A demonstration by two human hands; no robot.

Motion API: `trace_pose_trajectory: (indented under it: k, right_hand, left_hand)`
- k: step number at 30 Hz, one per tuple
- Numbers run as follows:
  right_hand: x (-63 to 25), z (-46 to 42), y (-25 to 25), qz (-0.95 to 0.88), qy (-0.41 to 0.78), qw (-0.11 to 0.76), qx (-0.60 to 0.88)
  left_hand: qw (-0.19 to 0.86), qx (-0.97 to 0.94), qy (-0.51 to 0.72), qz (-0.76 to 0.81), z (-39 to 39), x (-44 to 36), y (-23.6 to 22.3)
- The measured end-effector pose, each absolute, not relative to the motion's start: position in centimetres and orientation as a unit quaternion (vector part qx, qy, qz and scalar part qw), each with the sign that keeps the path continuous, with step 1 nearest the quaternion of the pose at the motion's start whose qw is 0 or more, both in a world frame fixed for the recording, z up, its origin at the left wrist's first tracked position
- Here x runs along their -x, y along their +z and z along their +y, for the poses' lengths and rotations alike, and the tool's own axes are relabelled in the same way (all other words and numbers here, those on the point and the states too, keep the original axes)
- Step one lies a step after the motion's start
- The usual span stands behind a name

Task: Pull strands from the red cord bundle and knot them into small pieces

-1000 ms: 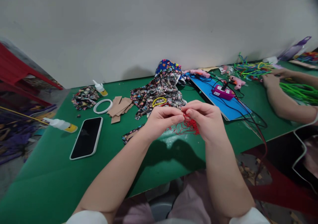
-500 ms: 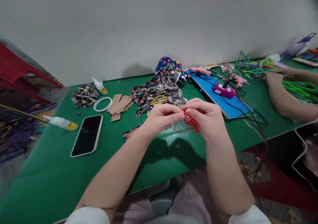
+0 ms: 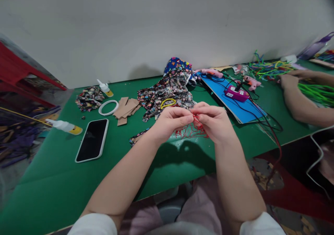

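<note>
Pinching red thread (image 3: 199, 126) with both hands here, thumb against forefinger on each side, fingertips just about meeting in the middle. My left hand (image 3: 174, 121) and right hand (image 3: 212, 121) are both up over the green table (image 3: 114, 183), and the loose strands hang in a messy tangle below my fingers. Can't really tell which strand is in which hand, it's too fine to make out.

Right behind my left hand there's a pair of scissors with yellow handles (image 3: 168, 103), lying on a heap of dark floral fabric (image 3: 163, 89). Off to the left I've got some brown card pieces (image 3: 127, 110) in a loose pile, a white ring (image 3: 108, 107) just beside them, and my phone (image 3: 92, 140) lying screen up, dark. One white bottle with a yellow label (image 3: 65, 126) is tipped over near the phone.

On the other side, a purple power block (image 3: 237, 93) rests on a blue folder (image 3: 224, 95) with cables all over it. Further right, a co-worker's arm (image 3: 305, 101) reaches in beside some bright green cords (image 3: 318, 94).
</note>
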State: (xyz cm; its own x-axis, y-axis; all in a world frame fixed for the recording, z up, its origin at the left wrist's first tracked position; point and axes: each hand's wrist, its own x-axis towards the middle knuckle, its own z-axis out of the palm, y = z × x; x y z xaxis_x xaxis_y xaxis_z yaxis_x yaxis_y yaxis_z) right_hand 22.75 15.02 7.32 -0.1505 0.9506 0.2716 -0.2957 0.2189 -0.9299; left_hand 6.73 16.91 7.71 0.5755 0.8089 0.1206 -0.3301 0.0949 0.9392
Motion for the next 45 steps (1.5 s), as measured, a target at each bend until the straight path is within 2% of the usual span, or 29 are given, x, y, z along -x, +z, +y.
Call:
trace_pose_trajectory:
  k: [8, 18, 28, 36, 45]
  right_hand:
    - [-22.2, 15.2, 7.0, -0.504, 0.567, 0.584, 0.288]
    - [-21.8, 15.7, 6.7, -0.458, 0.533, 0.634, 0.323]
    - [-21.9, 16.1, 6.4, -0.438, 0.540, 0.628, 0.350]
    - [-22.5, 17.3, 5.2, -0.386, 0.493, 0.676, 0.389]
    - [-24.5, 18.7, 4.0, -0.356, 0.400, 0.721, 0.441]
  left_hand:
    - [0.771, -0.491, 0.353, 0.198, 17.0, -6.9, 7.1]
    - [0.761, -0.484, 0.369, 0.224, 17.2, -7.3, 7.0]
    - [0.754, -0.475, 0.375, 0.255, 17.3, -7.7, 7.2]
    - [0.693, -0.539, 0.360, 0.315, 18.6, -7.5, 5.9]
    - [0.604, -0.668, 0.225, 0.372, 20.3, -5.7, 5.7]
